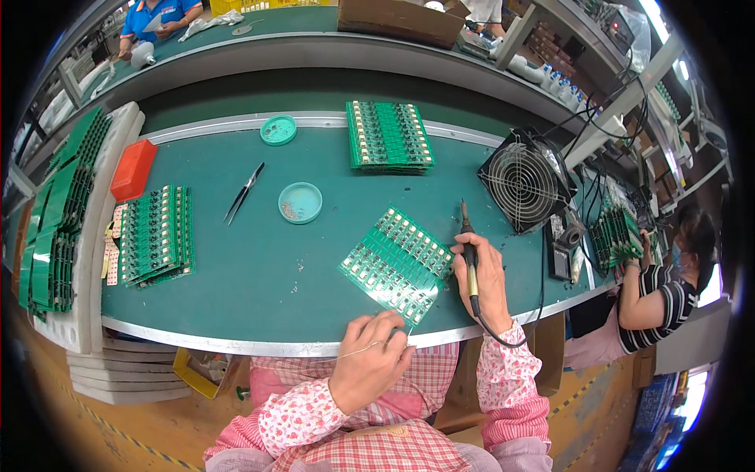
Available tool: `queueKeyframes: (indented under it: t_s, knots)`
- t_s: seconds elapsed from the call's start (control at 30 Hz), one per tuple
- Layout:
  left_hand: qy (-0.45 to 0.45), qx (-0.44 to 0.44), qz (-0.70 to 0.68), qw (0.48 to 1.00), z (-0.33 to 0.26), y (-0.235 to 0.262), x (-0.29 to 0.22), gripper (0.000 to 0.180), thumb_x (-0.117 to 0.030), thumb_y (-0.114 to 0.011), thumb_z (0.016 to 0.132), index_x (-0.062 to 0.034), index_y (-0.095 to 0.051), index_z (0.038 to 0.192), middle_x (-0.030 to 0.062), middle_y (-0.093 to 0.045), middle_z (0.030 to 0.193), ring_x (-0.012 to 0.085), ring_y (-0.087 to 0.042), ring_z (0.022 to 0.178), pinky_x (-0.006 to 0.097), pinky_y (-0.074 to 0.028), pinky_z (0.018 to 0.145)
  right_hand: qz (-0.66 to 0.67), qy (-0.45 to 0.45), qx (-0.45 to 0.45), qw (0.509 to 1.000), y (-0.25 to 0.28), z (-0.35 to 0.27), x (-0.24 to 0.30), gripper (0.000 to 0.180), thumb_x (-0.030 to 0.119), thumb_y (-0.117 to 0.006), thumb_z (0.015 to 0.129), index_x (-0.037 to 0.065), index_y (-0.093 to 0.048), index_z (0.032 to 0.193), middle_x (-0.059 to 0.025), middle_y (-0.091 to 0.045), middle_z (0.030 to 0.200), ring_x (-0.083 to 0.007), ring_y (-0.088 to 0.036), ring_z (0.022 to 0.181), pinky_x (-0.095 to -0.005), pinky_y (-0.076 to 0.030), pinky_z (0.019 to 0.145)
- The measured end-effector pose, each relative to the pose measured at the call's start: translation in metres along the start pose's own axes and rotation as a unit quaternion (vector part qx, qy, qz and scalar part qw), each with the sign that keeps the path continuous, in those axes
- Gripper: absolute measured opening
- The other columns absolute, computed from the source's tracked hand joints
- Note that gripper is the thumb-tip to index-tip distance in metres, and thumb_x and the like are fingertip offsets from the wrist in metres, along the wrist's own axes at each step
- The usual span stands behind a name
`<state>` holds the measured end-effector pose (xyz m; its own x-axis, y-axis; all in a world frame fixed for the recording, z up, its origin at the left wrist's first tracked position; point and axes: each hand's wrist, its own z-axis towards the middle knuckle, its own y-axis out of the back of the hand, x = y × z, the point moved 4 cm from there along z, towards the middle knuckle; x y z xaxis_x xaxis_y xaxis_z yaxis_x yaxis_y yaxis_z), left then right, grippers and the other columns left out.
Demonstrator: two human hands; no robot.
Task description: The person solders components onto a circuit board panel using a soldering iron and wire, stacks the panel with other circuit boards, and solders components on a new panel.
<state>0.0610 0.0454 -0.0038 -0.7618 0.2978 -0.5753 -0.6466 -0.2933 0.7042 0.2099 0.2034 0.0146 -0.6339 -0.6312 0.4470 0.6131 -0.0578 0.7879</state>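
Observation:
A green circuit board panel [399,266] lies at an angle near the table's front edge, with rows of small pale and dark parts. My right hand [486,279] is closed round a soldering iron [470,256] at the panel's right side. The iron's tip points up and away, apart from the panel. Its black cord loops round below my wrist. My left hand [372,354] is at the panel's near corner, fingers curled together. A thin solder wire [351,353] runs across it; the grip itself is partly hidden.
Stacks of circuit panels stand at the back [389,135] and left [157,236]. Tweezers [245,193], two round dishes [300,203] [278,130] and a red bin [134,171] are on the table. A black fan [525,182] stands right. A co-worker [661,291] handles panels beyond it.

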Motion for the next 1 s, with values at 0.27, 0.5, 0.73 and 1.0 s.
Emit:
queueKeyframes:
  t_s: [0.27, 0.5, 0.73, 1.0]
  knots:
    - [-0.009, -0.016, -0.031, 0.999, -0.001, 0.001, 0.004, 0.02, -0.014, -0.074, 0.079, -0.0044, -0.059, 0.087, 0.0097, -0.062, 0.11, 0.0272, -0.06, 0.111, 0.042, -0.041, 0.095, 0.291, -0.135, -0.03, 0.947, 0.004, -0.002, 0.002, 0.041, 0.004, -0.065, 0.092, 0.004, -0.045, 0.128, -0.0054, -0.056, 0.106, -0.0086, -0.057, 0.079, -0.0259, -0.055, 0.066]
    - [0.219, -0.103, -0.365, 0.899, -0.007, 0.03, 0.039, 0.021, -0.014, -0.046, 0.098, 0.0009, -0.06, 0.092, 0.0151, -0.064, 0.101, 0.0236, -0.062, 0.089, 0.036, -0.047, 0.082, 0.399, -0.207, -0.069, 0.891, 0.019, -0.002, 0.03, 0.052, 0.002, -0.065, 0.09, 0.004, -0.038, 0.134, -0.0102, -0.05, 0.116, -0.0127, -0.062, 0.084, -0.0234, -0.058, 0.059]
    - [0.266, -0.071, -0.556, 0.784, 0.018, 0.038, 0.068, 0.026, -0.019, -0.043, 0.106, 0.0026, -0.057, 0.11, 0.0103, -0.067, 0.104, 0.0153, -0.063, 0.094, 0.031, -0.05, 0.088, 0.46, -0.261, -0.167, 0.832, 0.021, -0.035, 0.059, 0.05, 0.007, -0.064, 0.092, 0.008, -0.038, 0.135, -0.0105, -0.05, 0.119, -0.0167, -0.063, 0.092, -0.026, -0.059, 0.062]
    - [0.262, -0.027, -0.601, 0.755, 0.024, 0.025, 0.074, 0.018, -0.013, -0.05, 0.103, 0.0017, -0.056, 0.112, 0.0075, -0.067, 0.102, 0.0121, -0.063, 0.088, 0.028, -0.05, 0.082, 0.439, -0.279, -0.196, 0.831, 0.011, -0.064, 0.061, 0.049, 0.005, -0.065, 0.091, 0.005, -0.038, 0.132, -0.0098, -0.048, 0.118, -0.0194, -0.06, 0.101, -0.0295, -0.058, 0.072]
